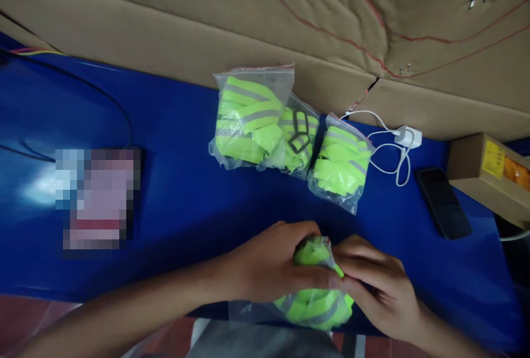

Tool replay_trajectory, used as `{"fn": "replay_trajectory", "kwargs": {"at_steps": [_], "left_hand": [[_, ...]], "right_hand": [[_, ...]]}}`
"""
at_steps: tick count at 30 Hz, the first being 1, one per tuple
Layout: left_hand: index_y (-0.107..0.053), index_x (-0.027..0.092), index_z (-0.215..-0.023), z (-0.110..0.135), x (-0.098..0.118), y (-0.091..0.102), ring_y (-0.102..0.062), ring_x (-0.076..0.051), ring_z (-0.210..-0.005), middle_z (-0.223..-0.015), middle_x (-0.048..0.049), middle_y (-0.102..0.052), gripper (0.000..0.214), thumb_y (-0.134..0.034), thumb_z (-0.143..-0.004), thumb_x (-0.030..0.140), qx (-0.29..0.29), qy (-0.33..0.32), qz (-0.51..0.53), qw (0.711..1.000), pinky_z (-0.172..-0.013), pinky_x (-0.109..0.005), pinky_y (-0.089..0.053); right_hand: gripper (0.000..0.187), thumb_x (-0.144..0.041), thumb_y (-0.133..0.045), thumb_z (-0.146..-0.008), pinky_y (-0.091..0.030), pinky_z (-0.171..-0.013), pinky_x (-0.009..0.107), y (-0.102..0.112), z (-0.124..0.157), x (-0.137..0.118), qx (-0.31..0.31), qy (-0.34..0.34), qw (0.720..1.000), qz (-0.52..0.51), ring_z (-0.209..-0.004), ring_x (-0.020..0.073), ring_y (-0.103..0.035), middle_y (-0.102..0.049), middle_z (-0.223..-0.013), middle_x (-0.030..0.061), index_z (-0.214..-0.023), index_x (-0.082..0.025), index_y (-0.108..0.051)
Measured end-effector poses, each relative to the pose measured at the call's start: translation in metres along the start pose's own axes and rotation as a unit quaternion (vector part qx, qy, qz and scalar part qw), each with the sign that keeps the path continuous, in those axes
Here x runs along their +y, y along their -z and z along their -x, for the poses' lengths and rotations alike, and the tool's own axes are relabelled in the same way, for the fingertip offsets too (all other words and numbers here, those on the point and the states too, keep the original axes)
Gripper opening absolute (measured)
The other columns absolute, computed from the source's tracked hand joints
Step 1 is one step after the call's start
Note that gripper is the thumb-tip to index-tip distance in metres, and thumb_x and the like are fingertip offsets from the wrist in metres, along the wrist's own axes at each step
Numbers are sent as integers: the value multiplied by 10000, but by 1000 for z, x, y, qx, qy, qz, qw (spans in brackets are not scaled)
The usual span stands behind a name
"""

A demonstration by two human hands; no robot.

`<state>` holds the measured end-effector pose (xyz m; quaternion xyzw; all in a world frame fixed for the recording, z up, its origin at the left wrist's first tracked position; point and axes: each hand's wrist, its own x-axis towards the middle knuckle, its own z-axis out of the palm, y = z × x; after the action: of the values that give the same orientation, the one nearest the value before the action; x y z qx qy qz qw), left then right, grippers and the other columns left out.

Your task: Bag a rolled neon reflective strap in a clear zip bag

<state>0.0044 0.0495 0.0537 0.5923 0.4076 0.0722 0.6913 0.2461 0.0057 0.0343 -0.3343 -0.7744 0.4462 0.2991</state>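
Both my hands close around a clear plastic bag of neon-yellow reflective straps (314,303) at the near edge of the blue table (178,198). My left hand (269,264) wraps its fingers over the top of the bag. My right hand (376,286) pinches the bag's upper end from the right. Three more filled bags lie further back on the table: one at the left (248,118), one in the middle (296,137), one at the right (342,162).
A white charger with its coiled cable (403,143) and a black phone (443,203) lie to the right. A cardboard box (488,173) stands at the right edge. Cardboard sheets (248,21) line the back. A blurred-out screen (97,198) and black cables sit at left.
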Motion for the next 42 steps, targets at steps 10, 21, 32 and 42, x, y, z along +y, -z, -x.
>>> {"fn": "replay_trajectory", "kwargs": {"at_steps": [10, 21, 32, 42], "left_hand": [[-651, 167, -1031, -2, -9, 2, -595, -157, -793, -891, -22, -665, 410, -743, -869, 533, 101, -29, 188, 977, -696, -259, -478], [-585, 177, -840, -13, -14, -12, -546, -116, -672, -749, 19, -612, 413, -801, -823, 528, 211, -18, 276, 938, -629, -230, -443], [-713, 135, -1208, -9, -22, -4, -731, -181, -892, -1035, -75, -779, 606, -949, -697, 359, -104, 59, 528, 841, -873, -305, -565], [-736, 211, -1186, -15, -25, -2, -726, -169, -882, -1027, -22, -790, 614, -966, -618, 245, -17, 58, 472, 879, -820, -266, -562]], "right_hand": [[583, -237, -676, -985, -506, -1146, 267, 27, 18, -3, 12, -122, 989, 83, -1376, 192, -595, -617, -1493, 31, -1533, -324, -499], [787, -417, -791, -903, -582, -1040, 394, 6, 0, -4, -27, 7, 993, 114, -1233, 253, -659, -685, -1382, 96, -1588, -256, -440], [324, -299, -768, -937, -591, -970, 227, 20, 3, 2, 106, -149, 979, -88, -1141, 163, -723, -747, -1244, 14, -1254, -344, -718], [384, -89, -672, -956, -565, -929, 393, 16, -2, 5, 58, -11, 998, -23, -1091, 218, -662, -703, -1111, 75, -1296, -265, -715]]}}
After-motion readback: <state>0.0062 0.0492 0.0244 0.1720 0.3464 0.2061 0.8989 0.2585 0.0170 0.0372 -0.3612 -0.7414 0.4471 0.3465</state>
